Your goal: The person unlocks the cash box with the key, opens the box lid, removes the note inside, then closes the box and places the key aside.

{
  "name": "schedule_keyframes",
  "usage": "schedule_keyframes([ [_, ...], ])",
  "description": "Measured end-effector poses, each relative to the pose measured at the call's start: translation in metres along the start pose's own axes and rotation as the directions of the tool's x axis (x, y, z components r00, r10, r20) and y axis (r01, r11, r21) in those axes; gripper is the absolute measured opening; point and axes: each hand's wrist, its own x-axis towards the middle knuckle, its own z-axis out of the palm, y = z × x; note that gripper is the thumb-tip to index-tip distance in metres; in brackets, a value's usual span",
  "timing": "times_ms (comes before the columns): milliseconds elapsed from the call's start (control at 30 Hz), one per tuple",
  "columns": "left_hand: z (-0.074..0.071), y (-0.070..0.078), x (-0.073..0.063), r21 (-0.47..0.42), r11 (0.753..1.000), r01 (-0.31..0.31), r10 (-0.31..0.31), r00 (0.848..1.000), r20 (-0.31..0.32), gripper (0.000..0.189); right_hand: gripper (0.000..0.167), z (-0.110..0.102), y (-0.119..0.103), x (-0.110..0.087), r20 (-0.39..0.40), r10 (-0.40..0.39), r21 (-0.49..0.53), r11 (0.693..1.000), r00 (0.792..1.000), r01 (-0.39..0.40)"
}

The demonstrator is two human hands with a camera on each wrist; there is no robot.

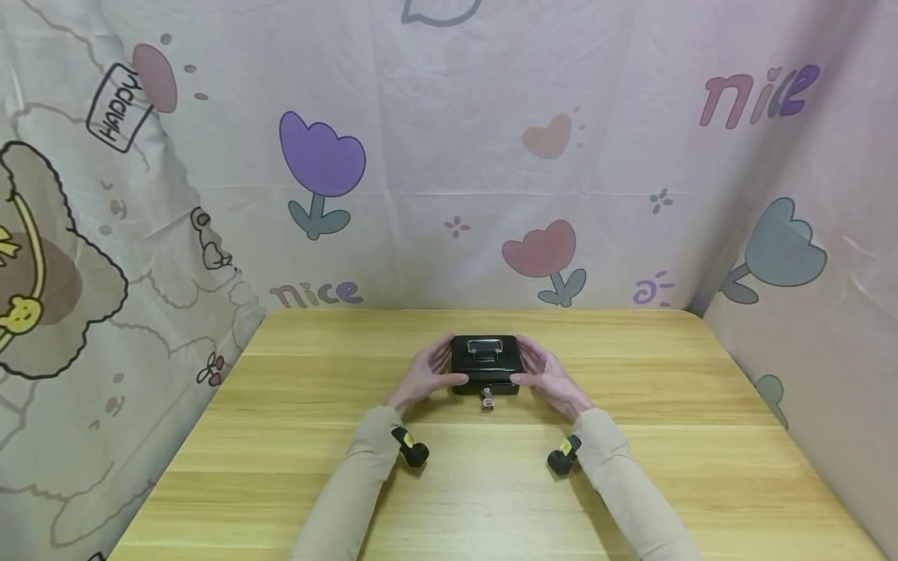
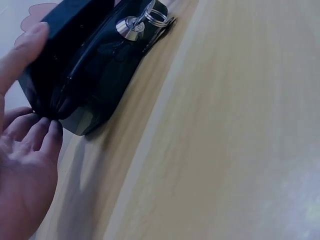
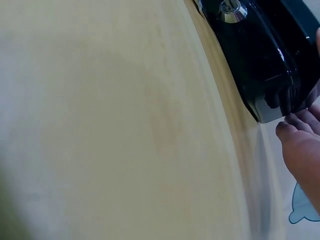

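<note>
A black metal cash box (image 1: 486,367) stands toward the far side of the table, its fold-down handle (image 1: 485,347) on the lid. From the lock in its front hangs a silver key with a ring (image 1: 487,400). My left hand (image 1: 425,377) holds the box's left end, thumb on the lid's front edge and fingers along the side. On the opposite end my right hand (image 1: 552,381) holds it the same way. In the left wrist view, fingertips (image 2: 53,131) meet the side at the lid seam. The right wrist view shows the lock (image 3: 233,12) and the right fingers against the box's end.
Light wood tabletop (image 1: 484,491) spreads around the box. A printed cloth (image 1: 435,156) with flowers and words hangs behind the table and along both sides. Small black wrist cameras (image 1: 415,453) are strapped over the beige sleeves (image 1: 351,483).
</note>
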Motion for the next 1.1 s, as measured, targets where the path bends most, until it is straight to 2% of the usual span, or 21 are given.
schedule_keyframes([
  [100, 0.002, 0.000, 0.001, -0.023, 1.000, -0.003, 0.001, 0.998, -0.066, 0.085, 0.086, 0.001, -0.001, 0.000, -0.039, 0.008, 0.011, 1.000, 0.999, -0.008],
  [133, 0.003, 0.004, 0.000, -0.033, 0.999, 0.006, -0.009, 0.996, -0.090, 0.081, 0.082, 0.001, -0.001, 0.000, -0.053, 0.014, 0.013, 1.000, 0.999, -0.013],
  [233, 0.007, 0.005, 0.001, -0.018, 1.000, -0.005, 0.002, 0.983, -0.183, 0.069, 0.073, 0.004, -0.003, 0.002, -0.112, 0.023, -0.003, 1.000, 0.993, -0.023],
  [333, 0.012, 0.006, 0.001, 0.005, 1.000, -0.025, 0.026, 0.960, -0.280, 0.058, 0.067, 0.008, -0.005, 0.003, -0.184, 0.017, -0.044, 0.999, 0.983, -0.025],
  [467, 0.018, 0.003, 0.002, 0.074, 0.997, -0.038, 0.064, 0.917, -0.393, 0.052, 0.061, 0.014, -0.008, 0.004, -0.306, 0.013, -0.111, 0.993, 0.952, -0.050],
  [533, 0.021, 0.004, 0.001, 0.104, 0.994, -0.035, 0.077, 0.902, -0.425, 0.051, 0.060, 0.018, -0.009, 0.004, -0.365, 0.016, -0.125, 0.990, 0.931, -0.066],
  [600, 0.022, 0.003, 0.001, 0.132, 0.991, -0.032, 0.088, 0.893, -0.441, 0.050, 0.060, 0.021, -0.010, 0.005, -0.413, 0.016, -0.121, 0.990, 0.911, -0.072],
  [667, 0.024, 0.003, 0.001, 0.158, 0.987, -0.035, 0.101, 0.893, -0.438, 0.048, 0.059, 0.024, -0.011, 0.007, -0.455, 0.004, -0.113, 0.992, 0.891, -0.062],
  [767, 0.024, 0.002, 0.001, 0.188, 0.981, -0.049, 0.124, 0.902, -0.415, 0.046, 0.056, 0.029, -0.011, 0.010, -0.513, -0.024, -0.101, 0.994, 0.858, -0.032],
  [900, 0.024, 0.003, 0.002, 0.186, 0.982, -0.045, 0.116, 0.913, -0.392, 0.048, 0.049, 0.033, -0.010, 0.013, -0.558, -0.068, -0.120, 0.993, 0.827, 0.001],
  [967, 0.025, 0.004, 0.003, 0.179, 0.983, -0.030, 0.101, 0.911, -0.400, 0.050, 0.049, 0.034, -0.010, 0.014, -0.560, -0.089, -0.140, 0.990, 0.824, 0.012],
  [1100, 0.025, 0.006, 0.004, 0.187, 0.982, -0.017, 0.094, 0.906, -0.412, 0.050, 0.052, 0.034, -0.009, 0.014, -0.518, -0.099, -0.111, 0.993, 0.850, 0.047],
])
